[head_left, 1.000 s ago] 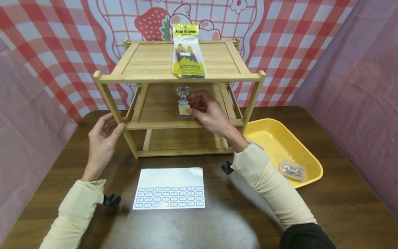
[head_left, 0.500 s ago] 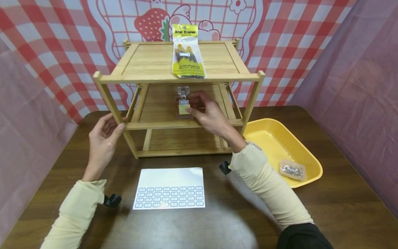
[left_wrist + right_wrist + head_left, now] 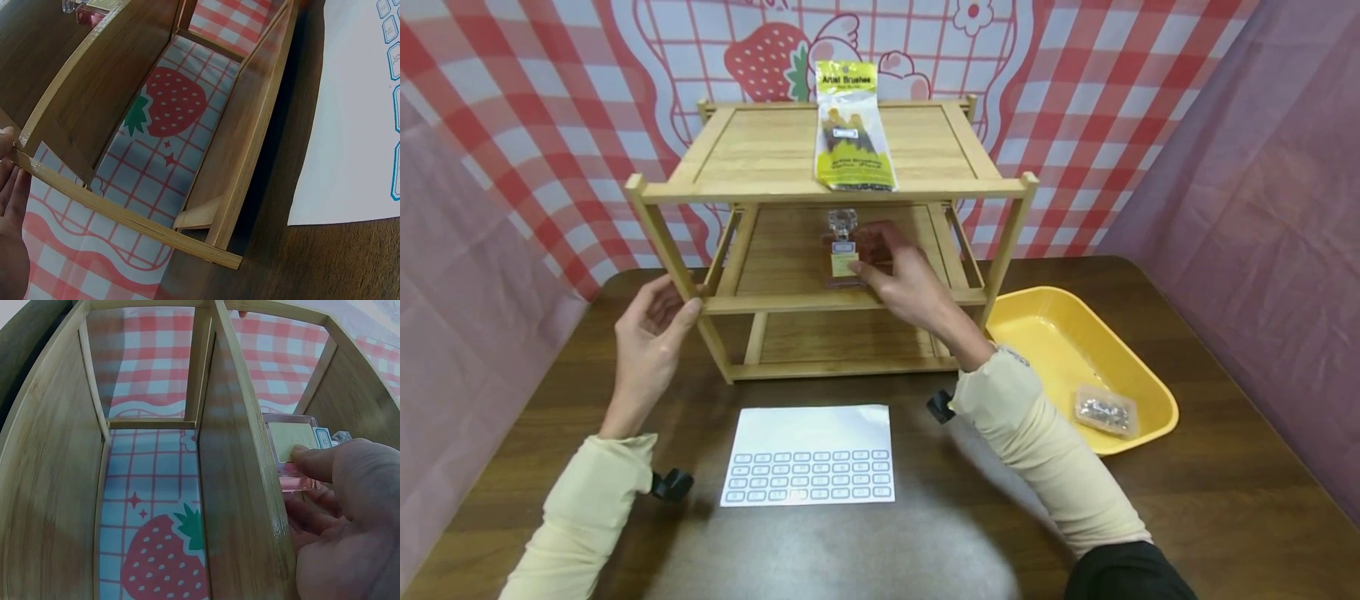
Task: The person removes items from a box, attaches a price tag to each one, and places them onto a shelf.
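On the middle board of a wooden shelf rack [image 3: 842,303], a pink glass perfume bottle [image 3: 841,268] stands upright near the front edge. It has a clear faceted stopper and a cream label. My right hand [image 3: 910,279] holds it from the right, with the thumb on the label and the other fingers behind, as the right wrist view also shows for the bottle [image 3: 290,440]. My left hand [image 3: 651,342] grips the rack's left front post at middle-board height, thumb in front and fingers partly hidden behind it.
A yellow and white packet of artist brushes [image 3: 853,158] lies on the top board. A sheet of stickers [image 3: 808,456] is on the table in front. To the right, a yellow basin [image 3: 1045,333] contains a small clear box [image 3: 1107,410]. A checked cloth [image 3: 1120,125] hangs behind.
Very little differs. My right wrist and forearm have shifted slightly left, while the bottle stays in my right hand at nearly the same spot. My left hand keeps its place on the post.
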